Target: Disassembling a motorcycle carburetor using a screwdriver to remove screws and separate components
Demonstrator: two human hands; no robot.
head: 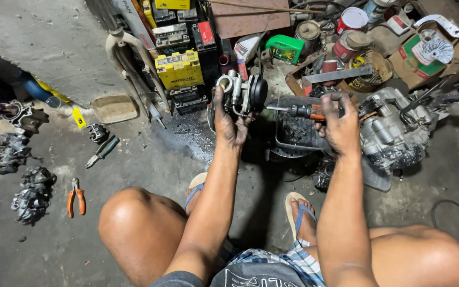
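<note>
My left hand (pixel 228 121) holds up a small metal carburetor (pixel 241 92) with a black round cap on its right side. My right hand (pixel 340 125) grips a screwdriver (pixel 304 110) with an orange and black handle. The screwdriver's shaft points left and its tip meets the carburetor's right side. Both hands are raised above the oily concrete floor, in front of my bare knees and sandalled feet.
A grey engine block (pixel 394 133) lies right of my right hand. Yellow and black batteries (pixel 179 69) stand at the back, with cans and boxes (pixel 354 32) behind. Orange pliers (pixel 75 197), a green-handled tool (pixel 102 151) and metal engine parts (pixel 32 194) lie on the floor at left.
</note>
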